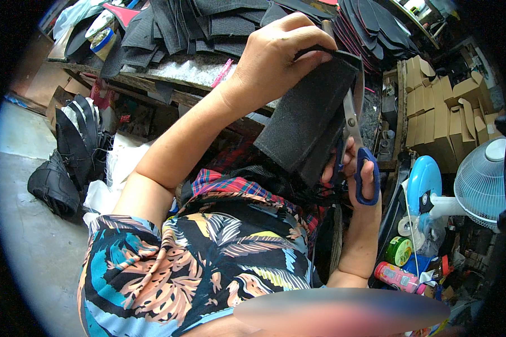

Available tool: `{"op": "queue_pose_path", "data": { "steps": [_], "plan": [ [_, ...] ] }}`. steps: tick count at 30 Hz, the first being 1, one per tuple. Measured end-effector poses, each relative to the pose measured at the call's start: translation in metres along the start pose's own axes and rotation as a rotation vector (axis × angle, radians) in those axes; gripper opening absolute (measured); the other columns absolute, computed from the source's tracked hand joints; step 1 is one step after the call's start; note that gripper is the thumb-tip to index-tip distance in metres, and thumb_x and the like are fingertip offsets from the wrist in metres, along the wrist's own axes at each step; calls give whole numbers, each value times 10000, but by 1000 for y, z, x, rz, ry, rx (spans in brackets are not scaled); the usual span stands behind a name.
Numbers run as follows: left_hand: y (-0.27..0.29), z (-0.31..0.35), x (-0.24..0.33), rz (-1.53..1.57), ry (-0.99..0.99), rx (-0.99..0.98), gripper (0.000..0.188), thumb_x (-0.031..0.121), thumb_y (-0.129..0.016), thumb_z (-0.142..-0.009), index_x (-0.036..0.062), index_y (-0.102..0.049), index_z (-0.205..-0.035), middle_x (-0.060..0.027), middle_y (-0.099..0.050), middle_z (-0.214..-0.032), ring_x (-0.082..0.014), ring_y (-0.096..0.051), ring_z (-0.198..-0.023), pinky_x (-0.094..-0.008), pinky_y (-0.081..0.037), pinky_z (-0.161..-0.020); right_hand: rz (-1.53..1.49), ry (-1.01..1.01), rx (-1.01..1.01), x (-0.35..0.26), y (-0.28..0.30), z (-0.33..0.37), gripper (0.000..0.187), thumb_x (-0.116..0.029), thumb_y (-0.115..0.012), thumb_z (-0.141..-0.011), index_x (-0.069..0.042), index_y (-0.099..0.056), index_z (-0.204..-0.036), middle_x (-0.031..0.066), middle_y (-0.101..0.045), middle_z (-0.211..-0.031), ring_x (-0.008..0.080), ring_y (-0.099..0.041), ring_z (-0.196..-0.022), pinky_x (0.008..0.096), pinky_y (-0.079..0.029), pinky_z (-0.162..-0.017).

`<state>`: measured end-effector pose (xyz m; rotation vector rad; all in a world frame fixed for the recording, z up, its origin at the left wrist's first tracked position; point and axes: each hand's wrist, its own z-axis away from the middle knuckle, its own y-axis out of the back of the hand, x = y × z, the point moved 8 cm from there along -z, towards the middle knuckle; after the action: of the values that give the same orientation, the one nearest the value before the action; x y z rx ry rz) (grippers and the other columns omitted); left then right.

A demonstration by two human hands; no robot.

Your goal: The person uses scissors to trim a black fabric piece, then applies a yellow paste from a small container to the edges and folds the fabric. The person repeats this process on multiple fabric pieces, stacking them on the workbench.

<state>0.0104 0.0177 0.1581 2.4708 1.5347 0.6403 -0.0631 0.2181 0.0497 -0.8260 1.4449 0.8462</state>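
Note:
My left hand [281,53] is raised over the bench edge, thumb and fingers pinched on the upper edge of a black fabric piece [306,115]. The fabric hangs down at a slant in front of my body. My right hand [354,165] grips a pair of scissors [367,182] by its dark blue handles, with fingers through the loops. Its metal blades point upward and are spread, lying along the fabric's right edge near my left fingertips. Whether the blades bite into the fabric is hard to see. A red plaid cloth [222,185] lies over my lap.
Stacked black cut pieces [230,25] cover the bench [180,76], with more piled at its far right [373,28]. Cardboard boxes [435,123] and a white fan [483,180] stand to the right. Black bundled pieces [56,185] sit on the floor [25,241] at left.

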Motion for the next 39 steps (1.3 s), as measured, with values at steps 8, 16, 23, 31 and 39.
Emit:
{"op": "queue_pose_path", "data": {
  "steps": [8,16,23,31,39],
  "plan": [
    [-4,6,-1,-202,55,-116,236,219,-705,-884,113,-669,-1092,-90,-665,-943,-289,-681,-886,-385,-559,-747,74,71,78,-14,4,-2,897,-766,-654,-782,37,-548,-1166,80,-663,-793,130,-645,-712,230,-491,-661],
    [-7,7,11,-192,-54,-148,233,191,-735,-854,82,-687,-1054,-102,-630,-880,-310,-643,-799,-376,-526,-714,85,43,63,-17,9,-1,877,-759,-700,-745,16,-570,-1135,46,-650,-803,105,-635,-718,218,-489,-663],
    [4,9,11,-250,-49,-109,226,140,-783,-776,50,-651,-935,-119,-674,-1067,-322,-633,-1023,-391,-532,-814,84,52,52,-10,10,0,871,-739,-734,-728,23,-575,-1117,44,-641,-828,98,-623,-719,228,-491,-654],
    [-1,14,5,-48,67,-147,233,40,-728,-857,23,-607,-1055,-126,-681,-909,-249,-703,-812,-321,-562,-744,236,-29,-16,2,21,3,956,-779,-670,-758,64,-557,-1196,43,-644,-856,94,-619,-736,216,-478,-643],
    [2,8,13,-89,-22,-28,245,129,-732,-873,43,-654,-1089,-126,-670,-950,-295,-676,-895,-368,-536,-799,266,111,73,-22,33,8,789,-575,-833,-743,48,-576,-1153,3,-624,-816,66,-570,-710,213,-442,-653]
  ]
}}
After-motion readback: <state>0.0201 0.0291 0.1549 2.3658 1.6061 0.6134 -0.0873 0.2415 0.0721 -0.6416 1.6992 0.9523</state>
